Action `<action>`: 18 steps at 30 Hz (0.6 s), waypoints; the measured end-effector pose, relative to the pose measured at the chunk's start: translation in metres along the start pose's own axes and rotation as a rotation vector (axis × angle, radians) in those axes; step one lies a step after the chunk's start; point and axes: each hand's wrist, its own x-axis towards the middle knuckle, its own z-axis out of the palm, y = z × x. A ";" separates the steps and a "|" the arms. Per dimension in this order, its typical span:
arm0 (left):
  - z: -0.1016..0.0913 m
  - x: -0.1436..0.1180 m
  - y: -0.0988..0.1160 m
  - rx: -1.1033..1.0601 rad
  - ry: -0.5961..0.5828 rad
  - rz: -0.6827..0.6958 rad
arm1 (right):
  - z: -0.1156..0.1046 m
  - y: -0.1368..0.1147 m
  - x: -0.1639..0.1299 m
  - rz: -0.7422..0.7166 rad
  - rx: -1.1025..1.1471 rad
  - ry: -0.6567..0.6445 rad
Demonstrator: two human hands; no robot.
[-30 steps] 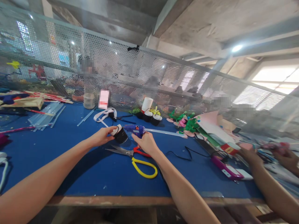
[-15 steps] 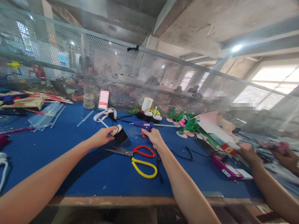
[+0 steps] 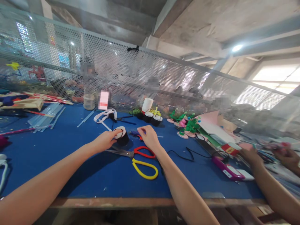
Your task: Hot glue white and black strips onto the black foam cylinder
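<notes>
1. Left hand (image 3: 105,141): fingers curled around the small black cup with a white rim (image 3: 122,135), which stands tilted on the blue tabletop (image 3: 70,162).
2. Right hand (image 3: 148,137): fingers bent loosely downward over the blue glue gun (image 3: 135,133); whether they grip it cannot be told.
3. Scissors with red and yellow handles (image 3: 138,158): lying flat just in front of both hands, blades pointing left.
4. Change: half a second earlier the right hand held the glue gun raised; it is now lowered to the tabletop beside the cup, mostly hidden.
5. A co-worker's hand (image 3: 250,155) rests at right.
</notes>
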 end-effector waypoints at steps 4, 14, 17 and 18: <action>0.005 -0.002 0.008 0.155 0.042 0.208 | 0.007 -0.023 -0.009 -0.326 0.219 -0.008; 0.006 -0.006 0.020 0.332 0.070 0.419 | 0.013 -0.027 -0.015 -0.165 0.414 -0.197; 0.004 -0.006 0.018 0.243 0.077 0.380 | 0.009 -0.028 -0.014 -0.050 0.618 -0.160; 0.004 -0.006 0.017 0.200 0.074 0.348 | 0.008 -0.029 -0.014 -0.007 0.674 -0.136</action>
